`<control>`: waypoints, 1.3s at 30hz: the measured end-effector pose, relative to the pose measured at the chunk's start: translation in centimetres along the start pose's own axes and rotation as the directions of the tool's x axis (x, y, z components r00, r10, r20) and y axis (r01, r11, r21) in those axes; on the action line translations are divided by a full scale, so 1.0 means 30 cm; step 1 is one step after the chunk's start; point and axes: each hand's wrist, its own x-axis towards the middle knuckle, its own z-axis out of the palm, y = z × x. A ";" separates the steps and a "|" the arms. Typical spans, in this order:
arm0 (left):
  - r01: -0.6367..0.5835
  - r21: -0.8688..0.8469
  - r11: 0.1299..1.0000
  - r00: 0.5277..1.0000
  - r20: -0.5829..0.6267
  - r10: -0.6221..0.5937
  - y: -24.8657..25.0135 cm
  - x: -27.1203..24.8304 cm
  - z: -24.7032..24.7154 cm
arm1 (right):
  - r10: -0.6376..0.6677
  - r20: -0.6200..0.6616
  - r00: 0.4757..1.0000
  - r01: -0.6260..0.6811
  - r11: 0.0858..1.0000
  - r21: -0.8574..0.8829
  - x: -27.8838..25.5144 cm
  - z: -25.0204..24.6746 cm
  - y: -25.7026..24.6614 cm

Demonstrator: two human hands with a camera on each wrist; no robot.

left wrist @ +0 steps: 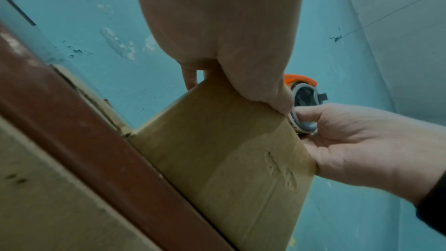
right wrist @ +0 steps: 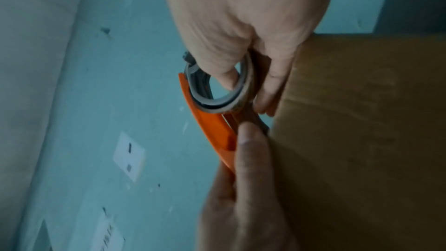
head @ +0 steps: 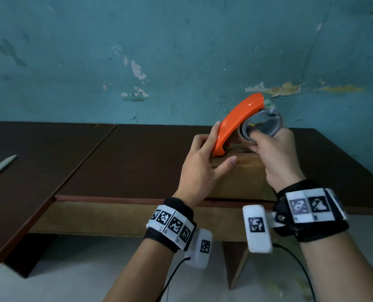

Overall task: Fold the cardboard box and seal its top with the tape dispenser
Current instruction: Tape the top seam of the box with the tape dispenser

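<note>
Fingers of right hand hook tape dispenser over cardboard box

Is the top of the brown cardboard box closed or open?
Closed: the brown cardboard box has flat top flaps, with the orange tape dispenser resting on them.

You have an orange dispenser with a grey tape ring at its head. The box below it is plain tan-brown cardboard. The tabletop is dark brown, with a reddish-brown front edge and a paler tan board under it. The wall is teal, blotched with white and yellowish patches of peeled paint. Your wristbands are black, carrying white tiles printed with black-and-white square codes. A pale grey blade lies at the far left. The floor is light grey.
</note>
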 end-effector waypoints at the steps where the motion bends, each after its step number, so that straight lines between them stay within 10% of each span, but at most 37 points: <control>1: 0.001 0.000 1.000 1.000 0.006 -0.001 -0.001 0.000 -0.002 | -0.001 0.008 1.000 0.001 1.000 0.002 -0.004 0.005 0.000; 9: 0.160 -0.188 0.969 0.984 -0.051 -0.172 0.016 0.013 0.016 | 0.009 -0.025 1.000 -0.010 0.998 -0.062 -0.006 -0.005 -0.002; 15: 0.441 -0.498 0.746 0.867 0.023 -0.497 0.032 0.007 0.008 | -0.035 -0.036 0.999 0.029 0.988 -0.151 -0.007 -0.022 0.005; 39: 0.460 -0.472 0.752 0.871 0.077 -0.484 0.014 0.010 -0.008 | -0.130 -0.065 0.989 0.080 0.861 -0.502 0.038 -0.170 -0.024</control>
